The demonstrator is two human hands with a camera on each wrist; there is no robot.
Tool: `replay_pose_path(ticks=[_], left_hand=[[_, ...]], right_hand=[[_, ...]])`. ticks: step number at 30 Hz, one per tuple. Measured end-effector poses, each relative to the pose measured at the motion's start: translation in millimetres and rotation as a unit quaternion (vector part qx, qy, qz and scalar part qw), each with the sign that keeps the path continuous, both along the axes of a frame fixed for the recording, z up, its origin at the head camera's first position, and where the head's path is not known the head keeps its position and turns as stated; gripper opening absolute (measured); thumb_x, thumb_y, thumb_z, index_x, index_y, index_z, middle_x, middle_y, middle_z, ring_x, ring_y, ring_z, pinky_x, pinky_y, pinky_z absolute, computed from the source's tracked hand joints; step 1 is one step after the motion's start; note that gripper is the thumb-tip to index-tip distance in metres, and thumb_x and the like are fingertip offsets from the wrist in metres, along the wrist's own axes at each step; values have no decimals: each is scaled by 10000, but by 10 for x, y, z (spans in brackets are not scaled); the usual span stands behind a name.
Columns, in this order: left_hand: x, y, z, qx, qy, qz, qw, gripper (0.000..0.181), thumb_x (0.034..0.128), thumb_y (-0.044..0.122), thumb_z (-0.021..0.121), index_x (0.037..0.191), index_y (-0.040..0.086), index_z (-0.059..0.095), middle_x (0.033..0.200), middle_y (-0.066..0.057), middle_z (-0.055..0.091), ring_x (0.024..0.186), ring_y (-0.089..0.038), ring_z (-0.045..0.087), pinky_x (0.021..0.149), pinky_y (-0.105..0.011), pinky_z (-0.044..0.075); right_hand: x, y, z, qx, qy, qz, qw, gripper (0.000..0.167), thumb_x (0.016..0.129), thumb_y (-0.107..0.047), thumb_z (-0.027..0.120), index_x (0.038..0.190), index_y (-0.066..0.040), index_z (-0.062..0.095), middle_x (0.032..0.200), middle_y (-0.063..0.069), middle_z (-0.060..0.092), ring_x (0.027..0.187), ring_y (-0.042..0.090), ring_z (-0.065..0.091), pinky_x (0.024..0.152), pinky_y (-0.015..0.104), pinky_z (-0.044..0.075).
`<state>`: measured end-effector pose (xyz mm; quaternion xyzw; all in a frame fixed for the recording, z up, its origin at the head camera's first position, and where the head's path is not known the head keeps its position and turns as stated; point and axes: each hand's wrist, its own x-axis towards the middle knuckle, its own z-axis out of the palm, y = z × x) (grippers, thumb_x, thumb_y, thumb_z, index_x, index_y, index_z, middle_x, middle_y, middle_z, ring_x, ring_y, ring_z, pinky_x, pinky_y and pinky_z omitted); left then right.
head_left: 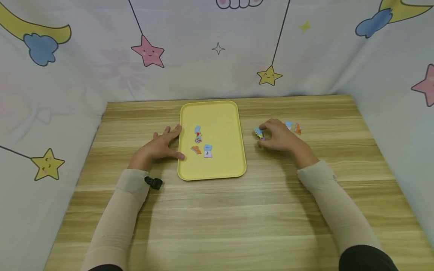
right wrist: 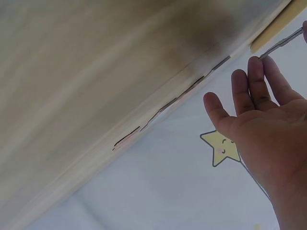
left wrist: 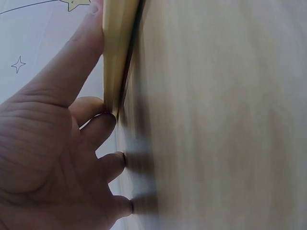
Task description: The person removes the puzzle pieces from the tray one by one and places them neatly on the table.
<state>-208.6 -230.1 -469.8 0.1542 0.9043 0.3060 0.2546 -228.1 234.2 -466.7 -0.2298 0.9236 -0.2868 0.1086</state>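
A yellow tray [head_left: 220, 116] lies on the wooden table, bearing several small puzzle pieces [head_left: 208, 153] left of its middle. At the tray's left edge my left hand [head_left: 157, 147] rests with thumb and fingers spread; the left wrist view shows the thumb along the tray's side [left wrist: 111, 52]. To the right of the tray, my right hand [head_left: 279, 136] pinches a blue and yellow piece [head_left: 259, 132] between thumb and fingers. In the right wrist view this piece [right wrist: 282, 43] appears edge-on, raised off the table, held by the right hand [right wrist: 268, 115].
Just beyond my right hand lie an orange piece [head_left: 298, 128] and a blue and white piece [head_left: 288, 124], partly hidden by the hand. A white cloth with stars [head_left: 217, 75] hangs behind the table [head_left: 217, 218] and along its sides.
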Motion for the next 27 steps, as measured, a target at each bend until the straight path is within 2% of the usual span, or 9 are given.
replay_pose_path(ticks=[12, 20, 27], left_hand=[[3, -3, -4, 73, -66, 104, 9999, 1286, 800, 449, 925, 1710, 158, 65, 1773, -16, -2, 1608, -337, -163, 1203, -644, -220], [0, -10, -10, 103, -18, 31, 9999, 1274, 813, 428, 922, 1707, 126, 66, 1773, -45, 1, 1607, -346, -163, 1207, -631, -224], [5, 1, 16, 42, -47, 38, 10000, 1276, 811, 430, 924, 1707, 138, 64, 1773, -38, 6, 1612, -339, -147, 1211, -635, -213]], right_hand=[[3, 142, -13, 288, -41, -159, 9994, 531, 898, -229, 732, 1346, 41, 643, 1406, 231, 582, 1386, 431, 448, 1170, 606, 338], [-2, 161, 0, 311, -86, -289, 9991, 524, 877, -206, 693, 1352, 12, 651, 1410, 209, 580, 1381, 415, 451, 1155, 608, 355], [-5, 206, 3, 446, -66, -308, 9985, 572, 901, -278, 758, 1376, 20, 642, 1402, 220, 582, 1377, 426, 451, 1150, 627, 340]])
